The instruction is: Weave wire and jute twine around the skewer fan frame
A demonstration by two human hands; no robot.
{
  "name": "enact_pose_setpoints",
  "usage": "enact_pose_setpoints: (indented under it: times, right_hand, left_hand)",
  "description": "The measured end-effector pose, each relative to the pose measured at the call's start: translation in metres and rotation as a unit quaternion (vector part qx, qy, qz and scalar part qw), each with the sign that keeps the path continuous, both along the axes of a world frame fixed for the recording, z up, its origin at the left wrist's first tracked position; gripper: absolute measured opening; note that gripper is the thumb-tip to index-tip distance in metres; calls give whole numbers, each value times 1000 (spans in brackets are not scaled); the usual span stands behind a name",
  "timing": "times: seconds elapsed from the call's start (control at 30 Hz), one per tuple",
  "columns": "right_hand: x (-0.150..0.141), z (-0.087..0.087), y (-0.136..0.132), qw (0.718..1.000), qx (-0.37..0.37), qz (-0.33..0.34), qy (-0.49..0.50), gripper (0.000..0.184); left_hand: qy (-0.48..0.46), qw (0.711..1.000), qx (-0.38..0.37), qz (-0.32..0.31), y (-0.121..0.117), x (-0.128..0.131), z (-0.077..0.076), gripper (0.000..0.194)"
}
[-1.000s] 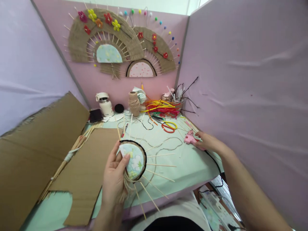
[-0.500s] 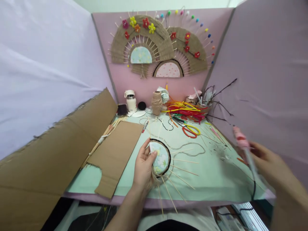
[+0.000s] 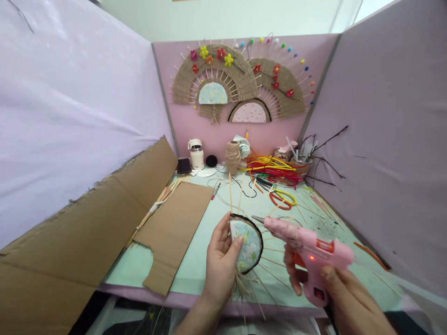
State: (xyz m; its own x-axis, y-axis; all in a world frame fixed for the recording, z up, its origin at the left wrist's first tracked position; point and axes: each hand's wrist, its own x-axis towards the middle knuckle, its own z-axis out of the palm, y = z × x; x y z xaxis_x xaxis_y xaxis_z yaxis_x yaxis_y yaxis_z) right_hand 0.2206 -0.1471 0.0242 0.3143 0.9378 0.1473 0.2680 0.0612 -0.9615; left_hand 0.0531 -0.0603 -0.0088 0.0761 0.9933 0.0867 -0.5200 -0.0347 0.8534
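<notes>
My left hand grips a half-round fan base by its straight edge, thumb on top. The base is covered in pale floral cloth and edged with dark cord. Thin wooden sticks fan out from its curved side, and loose twine strands hang at its lower end. A pink hot glue gun is in my right hand, its small light glowing red. The metal nozzle points left, close above the base's upper curved edge; whether it touches cannot be seen.
Scissors, a red pen, a twine spool, and coloured pipe cleaners lie beyond my hands. Cardboard sheets and a bundle of sticks are on the left. Two finished fans hang on the pink back panel.
My right hand has brought the glue gun from the far right to beside the fan base. My view has tilted up slightly; my left hand still grips the base.
</notes>
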Motion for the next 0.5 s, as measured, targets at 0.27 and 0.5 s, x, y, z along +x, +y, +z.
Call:
enact_pose_setpoints:
  times: [0.27,0.5]
  right_hand:
    - [-26,8,8,999,-4,-6,32,49]
    - [-37,6,7,999,-12,-38,25,50]
  left_hand:
    - [39,999,14,6,-6,2,-3,53]
    - [42,999,28,19,-9,5,-3,49]
